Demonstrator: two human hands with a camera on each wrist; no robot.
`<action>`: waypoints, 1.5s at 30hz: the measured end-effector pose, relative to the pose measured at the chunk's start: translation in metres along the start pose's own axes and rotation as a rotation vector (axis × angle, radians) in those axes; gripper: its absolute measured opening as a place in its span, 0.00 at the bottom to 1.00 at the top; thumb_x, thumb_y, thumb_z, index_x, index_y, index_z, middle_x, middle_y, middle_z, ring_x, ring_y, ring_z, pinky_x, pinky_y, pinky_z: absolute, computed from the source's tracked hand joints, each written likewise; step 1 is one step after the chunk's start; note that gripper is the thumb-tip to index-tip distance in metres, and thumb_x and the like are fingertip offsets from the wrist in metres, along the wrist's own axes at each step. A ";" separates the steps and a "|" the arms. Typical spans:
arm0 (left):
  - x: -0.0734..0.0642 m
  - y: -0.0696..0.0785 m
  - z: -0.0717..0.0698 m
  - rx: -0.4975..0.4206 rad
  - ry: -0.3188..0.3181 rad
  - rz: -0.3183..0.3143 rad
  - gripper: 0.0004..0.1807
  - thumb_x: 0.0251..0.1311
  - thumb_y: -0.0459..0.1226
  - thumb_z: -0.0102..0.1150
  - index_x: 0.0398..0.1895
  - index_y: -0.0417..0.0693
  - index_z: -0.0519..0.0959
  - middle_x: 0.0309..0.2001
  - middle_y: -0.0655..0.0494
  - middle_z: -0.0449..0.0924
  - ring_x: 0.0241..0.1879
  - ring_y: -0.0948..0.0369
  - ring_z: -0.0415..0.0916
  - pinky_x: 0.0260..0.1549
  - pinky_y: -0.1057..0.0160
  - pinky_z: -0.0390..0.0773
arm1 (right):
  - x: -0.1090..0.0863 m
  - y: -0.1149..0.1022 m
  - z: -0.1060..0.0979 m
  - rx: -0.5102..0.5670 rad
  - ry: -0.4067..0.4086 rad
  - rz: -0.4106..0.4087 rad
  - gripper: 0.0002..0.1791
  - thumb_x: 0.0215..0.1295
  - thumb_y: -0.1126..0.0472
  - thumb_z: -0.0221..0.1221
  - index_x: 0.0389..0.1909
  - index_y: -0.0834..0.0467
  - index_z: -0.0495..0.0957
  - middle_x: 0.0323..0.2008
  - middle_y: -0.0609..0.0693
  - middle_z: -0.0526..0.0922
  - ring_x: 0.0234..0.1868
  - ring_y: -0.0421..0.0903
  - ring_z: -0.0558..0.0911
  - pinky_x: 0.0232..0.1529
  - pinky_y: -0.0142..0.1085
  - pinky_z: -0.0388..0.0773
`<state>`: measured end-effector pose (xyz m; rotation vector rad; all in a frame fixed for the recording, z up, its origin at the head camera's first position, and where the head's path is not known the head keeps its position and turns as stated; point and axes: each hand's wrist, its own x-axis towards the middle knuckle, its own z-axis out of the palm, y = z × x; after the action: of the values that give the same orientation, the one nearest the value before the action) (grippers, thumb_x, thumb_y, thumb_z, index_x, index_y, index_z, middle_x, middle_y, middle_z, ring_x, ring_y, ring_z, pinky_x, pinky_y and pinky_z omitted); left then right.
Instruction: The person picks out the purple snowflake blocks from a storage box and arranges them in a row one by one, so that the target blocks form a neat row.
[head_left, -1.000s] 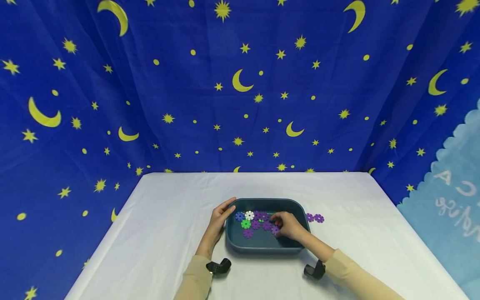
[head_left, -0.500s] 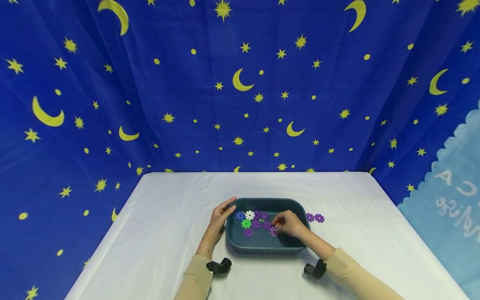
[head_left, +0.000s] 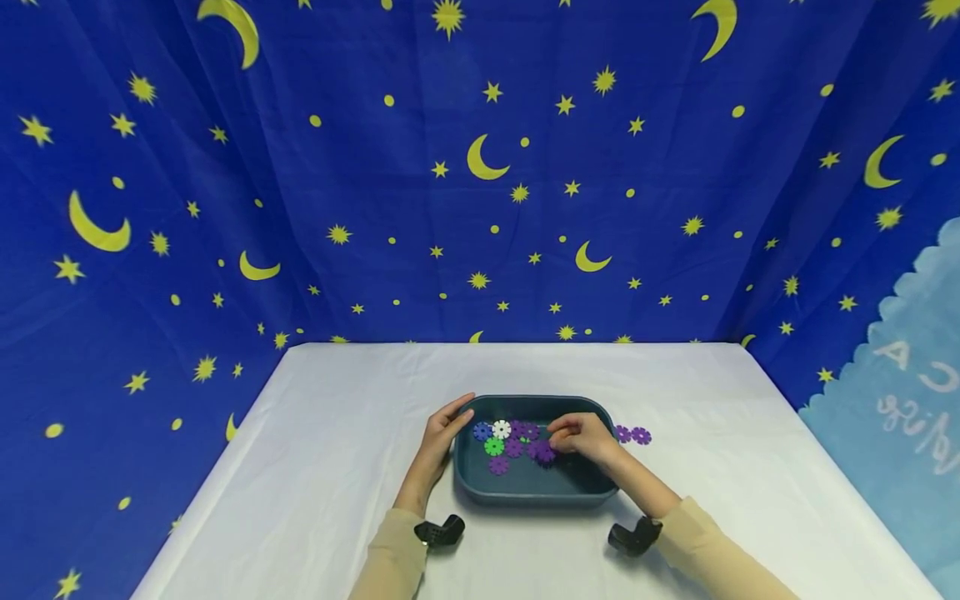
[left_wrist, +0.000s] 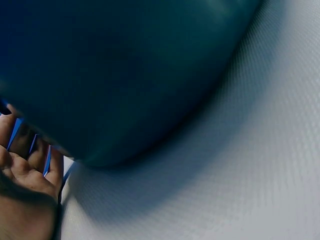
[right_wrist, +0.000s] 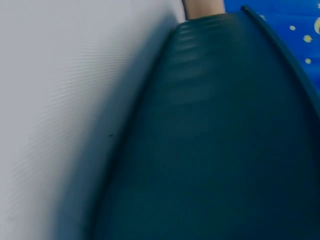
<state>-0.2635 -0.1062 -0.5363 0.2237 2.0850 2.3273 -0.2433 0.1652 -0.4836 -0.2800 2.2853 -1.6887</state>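
Note:
A dark teal plastic bin (head_left: 532, 500) stands on the white table. My left hand (head_left: 438, 437) grips its left end, thumb over the rim and fingers along the outside. In the left wrist view, those fingers (left_wrist: 55, 167) lie against the bin's outer wall. My right hand (head_left: 585, 437) hovers inside the right half of the bin, its fingertips spread apart. Just below its thumb is a blurred purple snowflake disc (head_left: 545, 452), overlapping another. Several more discs lie in the bin, among them a blue one (head_left: 482, 431), a white one (head_left: 501, 429) and a green one (head_left: 494, 447).
Two purple discs (head_left: 632, 435) lie on the table (head_left: 712, 467) just right of the bin. A blue curtain (head_left: 405, 200) with moons and stars hangs behind the table and along its sides. A light blue panel (head_left: 915, 358) with lettering is at the right.
My right hand has lifted slightly away from the purple disc at its fingertips, which now sits lower against another disc. My left hand stays on the bin. The head view has shifted slightly.

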 end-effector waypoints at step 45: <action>0.001 0.001 0.000 -0.020 0.006 -0.020 0.24 0.64 0.36 0.56 0.63 0.39 0.72 0.62 0.43 0.73 0.55 0.68 0.73 0.55 0.73 0.70 | -0.049 0.047 -0.115 0.197 0.614 0.192 0.15 0.59 0.73 0.59 0.46 0.77 0.75 0.21 0.34 0.78 0.27 0.29 0.78 0.33 0.21 0.78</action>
<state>-0.2640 -0.1061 -0.5347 0.1944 2.0551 2.3396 -0.2358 0.2979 -0.4915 0.5582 2.3960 -2.0778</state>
